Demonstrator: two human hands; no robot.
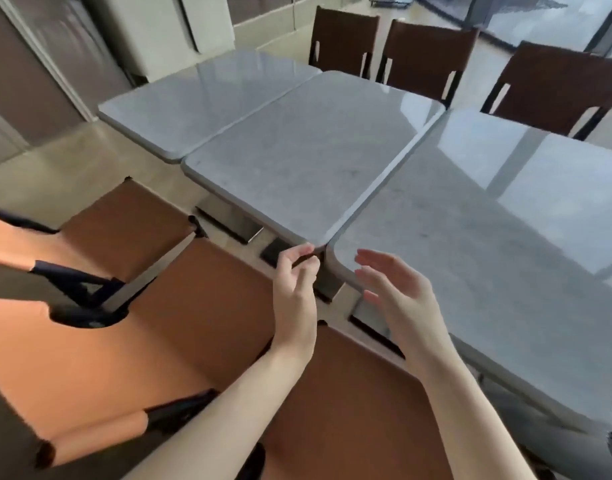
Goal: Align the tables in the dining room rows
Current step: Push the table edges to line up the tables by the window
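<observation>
Chairs (131, 230) in orange stand at your left. Your left hand (295, 289) pinches the near corner of the middle table (297, 157). Your right hand (398, 289), fingers loose, hovers over the right table (470, 237) touching it.

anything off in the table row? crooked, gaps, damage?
Near edges don't line up: the middle table juts nearer than the left table, and the right table nearer still. The left hand grips the middle table's near corner; the right hand hovers open. No visible damage or spills.
</observation>
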